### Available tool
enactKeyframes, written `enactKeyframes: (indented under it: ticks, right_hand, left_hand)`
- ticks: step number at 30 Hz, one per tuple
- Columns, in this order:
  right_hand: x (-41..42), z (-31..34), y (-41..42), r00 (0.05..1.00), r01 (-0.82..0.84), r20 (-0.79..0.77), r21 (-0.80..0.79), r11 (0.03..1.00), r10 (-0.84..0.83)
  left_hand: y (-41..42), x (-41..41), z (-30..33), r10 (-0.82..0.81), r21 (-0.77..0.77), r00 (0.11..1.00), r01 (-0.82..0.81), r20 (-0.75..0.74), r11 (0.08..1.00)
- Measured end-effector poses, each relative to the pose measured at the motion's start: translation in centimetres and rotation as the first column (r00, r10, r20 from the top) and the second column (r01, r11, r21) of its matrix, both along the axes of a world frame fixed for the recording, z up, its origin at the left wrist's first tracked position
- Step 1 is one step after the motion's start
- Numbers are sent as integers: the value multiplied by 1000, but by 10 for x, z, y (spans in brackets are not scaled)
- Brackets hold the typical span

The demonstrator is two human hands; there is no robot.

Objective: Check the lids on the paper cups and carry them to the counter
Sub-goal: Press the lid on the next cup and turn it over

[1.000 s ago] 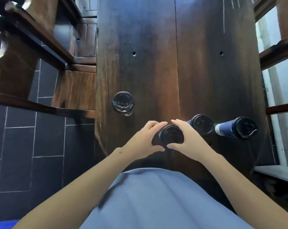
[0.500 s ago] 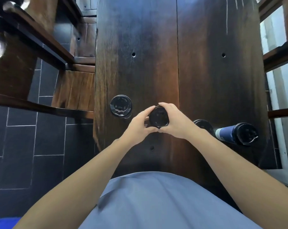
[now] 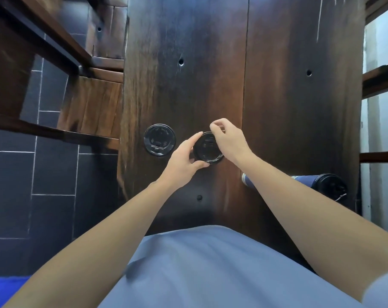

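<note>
A paper cup with a black lid (image 3: 207, 147) stands mid-table, seen from above. My left hand (image 3: 183, 160) grips its near left side, thumb and fingers around the rim. My right hand (image 3: 229, 138) lies over the lid's far right edge with the fingers curled onto the rim. A second lidded cup (image 3: 159, 140) stands just to the left, untouched. At the right, a blue cup with a black lid (image 3: 322, 185) stands near the table edge. Another blue cup (image 3: 247, 180) is mostly hidden behind my right forearm.
The dark wooden table (image 3: 211, 74) runs away from me, its far part bare. Wooden benches (image 3: 90, 107) and a dark tiled floor (image 3: 44, 174) lie to the left. Wooden rails and a pale wall (image 3: 379, 121) are at the right.
The held cup moved forward and left across the table, ending beside the left cup. My right hand has shifted from the cup's side to the lid's far rim.
</note>
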State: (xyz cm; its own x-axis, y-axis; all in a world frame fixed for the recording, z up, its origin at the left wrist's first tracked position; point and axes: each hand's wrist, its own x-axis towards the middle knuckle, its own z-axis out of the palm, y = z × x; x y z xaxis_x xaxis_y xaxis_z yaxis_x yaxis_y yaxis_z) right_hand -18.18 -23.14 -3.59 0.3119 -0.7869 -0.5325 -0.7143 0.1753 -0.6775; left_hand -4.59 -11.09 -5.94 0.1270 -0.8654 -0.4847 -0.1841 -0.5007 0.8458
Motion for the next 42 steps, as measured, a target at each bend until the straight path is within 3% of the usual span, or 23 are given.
enactKeyframes:
  ticks: [2,8,18,25,28,30,31,34,37,42]
  right_hand:
    - [14,-6,4,995,51,-84,-51,997,-55]
    - [36,-26,19,945,-33,-322,-283,959,-63]
    - [38,-40,24,911,-63,-394,-428,902,-124]
    - [39,-36,23,889,-92,-448,-377,922,-94]
    - [33,-27,18,950,-25,-310,-188,982,-36]
    - [16,-15,10,997,7,-83,52,999,-2]
    - [4,-8,6,999,-54,12,108,993,53]
    - [-35,2,-2,963,-238,159,127,963,217]
    - [-56,-2,2,930,-346,176,130,929,321]
    - [-56,-13,9,938,-296,222,114,948,266]
  left_hand:
    - [1,0,-1,-6,-6,1000,6,11,1000]
    - [3,1,-1,-27,-5,997,27,69,1000]
    - [3,-1,-2,-33,-13,997,34,72,999]
    - [3,-1,-2,-36,-22,995,38,88,999]
    - [6,-1,-2,-30,-21,997,32,65,999]
    - [7,-1,-1,-28,-27,999,29,46,999]
    - [6,0,-1,-26,-31,999,27,40,999]
    - [4,2,-2,-24,-27,999,24,27,999]
    - [3,2,-5,-36,-24,998,38,54,999]
    - [3,3,-8,-40,-33,995,43,87,999]
